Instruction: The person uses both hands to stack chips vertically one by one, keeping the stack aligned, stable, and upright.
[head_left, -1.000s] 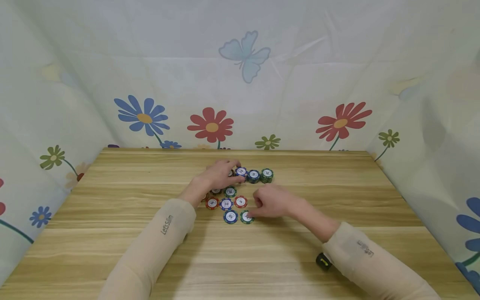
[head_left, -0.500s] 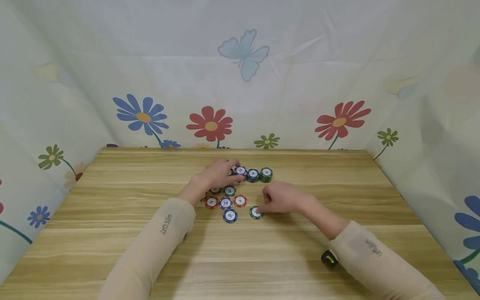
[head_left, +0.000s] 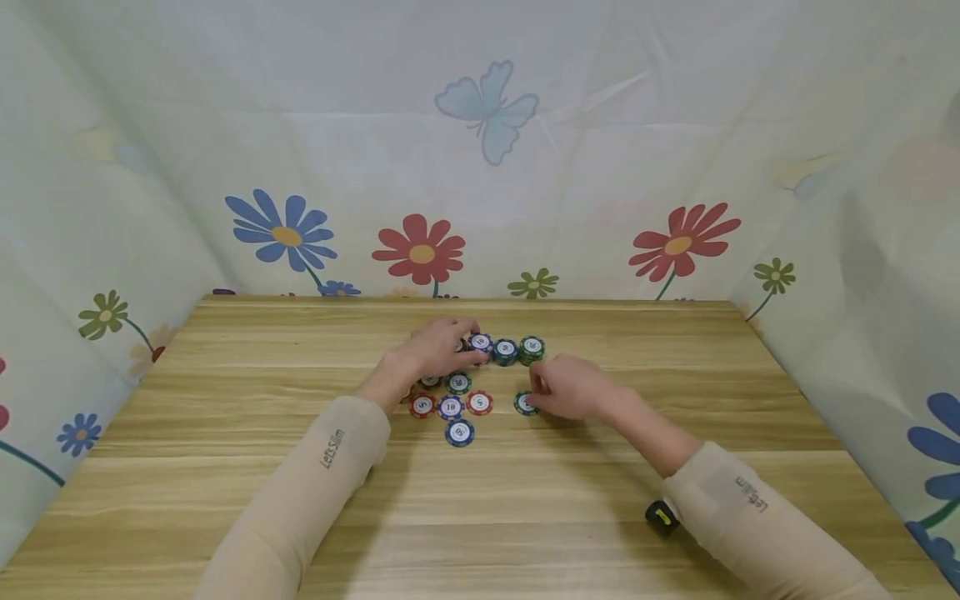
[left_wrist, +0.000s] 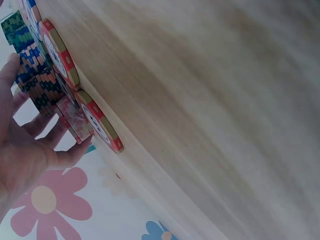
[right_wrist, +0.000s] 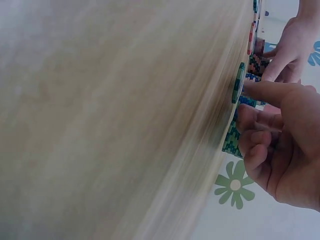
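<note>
My right hand (head_left: 573, 387) is over the table, its thumb on a green poker chip (head_left: 524, 405) lying flat; in the right wrist view the thumb is stretched onto that chip (right_wrist: 238, 85) while the other fingers are curled. Left of it, my left hand (head_left: 435, 348) rests with spread, relaxed fingers around a row of chip stacks. Its thumb and index finger straddle a blue stack (head_left: 481, 342). In the left wrist view a red stack (left_wrist: 72, 120) and a black stack (left_wrist: 44, 90) stand beside the fingers; from the head they are mostly covered.
A dark blue stack (head_left: 506, 350) and a green stack (head_left: 532, 348) continue the row rightward. Loose chips lie in front: a red chip (head_left: 422, 406), a blue chip (head_left: 451, 407), another red chip (head_left: 480, 403), a lower blue chip (head_left: 460, 432) and others. Patterned cloth (head_left: 345, 150) surrounds the table.
The green chip has slid right and then away from me under my right thumb, from beside the lower blue chip toward the green stack. My left hand stays in place.
</note>
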